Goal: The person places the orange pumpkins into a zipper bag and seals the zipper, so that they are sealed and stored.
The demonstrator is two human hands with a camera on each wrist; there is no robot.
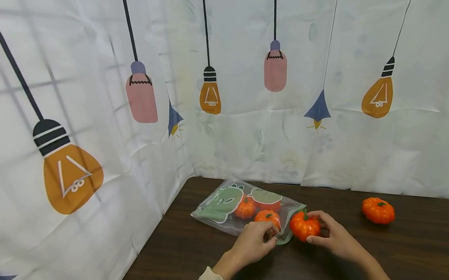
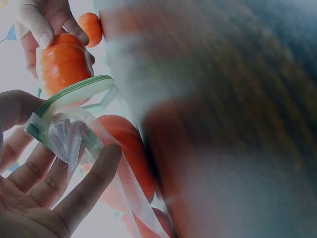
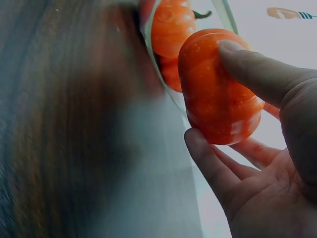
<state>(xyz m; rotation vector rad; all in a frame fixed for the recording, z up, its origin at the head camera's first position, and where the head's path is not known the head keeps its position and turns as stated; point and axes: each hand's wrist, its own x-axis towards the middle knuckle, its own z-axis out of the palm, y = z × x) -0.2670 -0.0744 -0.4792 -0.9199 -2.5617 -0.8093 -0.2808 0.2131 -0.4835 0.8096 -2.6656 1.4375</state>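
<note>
At your far left hangs a pale cloth printed with bulbs and lamps. Next, on the dark table, lies a clear zip bag with green prints, its long axis running roughly left to right and its green-edged mouth facing your right side. Inside it you can see orange toy pumpkins, at least three. Your left hand is at the near side of that mouth, thumb and fingers holding its edge, and the left wrist view shows the rim standing apart there.

Just right of the mouth is a pumpkin, squat, its stem upward. Your right hand grasps it from the right, thumb on the near side and fingers round the far side. So the pumpkin lies between your right hand and the bag's mouth, with the opening to its left; whether it touches the rim you cannot tell. Farther right and beyond, a loose pumpkin rests on the table, nearer your right hand than your left.
</note>
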